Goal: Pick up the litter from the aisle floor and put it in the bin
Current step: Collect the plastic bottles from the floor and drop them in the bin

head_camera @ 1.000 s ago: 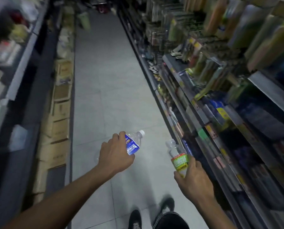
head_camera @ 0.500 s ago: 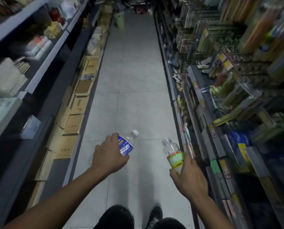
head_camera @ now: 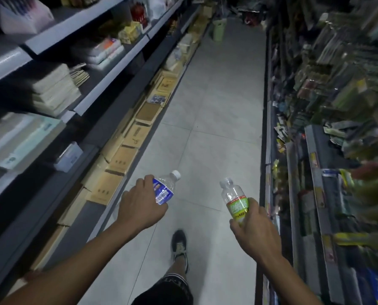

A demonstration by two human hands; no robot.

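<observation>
My left hand (head_camera: 139, 205) grips a clear plastic bottle with a blue label (head_camera: 165, 188) and a white cap, tilted up to the right. My right hand (head_camera: 254, 230) holds a second clear bottle with a green label (head_camera: 235, 200), nearly upright. Both bottles are carried over the grey tiled aisle floor (head_camera: 216, 128). A pale green bin (head_camera: 219, 29) stands on the floor at the far end of the aisle, left of centre.
Shelves of stationery line the left side (head_camera: 91, 69), with cardboard boxes (head_camera: 122, 159) along their foot. Racks of packaged goods (head_camera: 328, 106) fill the right side. My leg and dark shoe (head_camera: 179, 247) step forward between my arms. Clutter sits past the bin.
I have walked forward along the aisle; the view has swung left and the green bin appears nearer. Both hands keep their bottles. My foot has stepped forward.
</observation>
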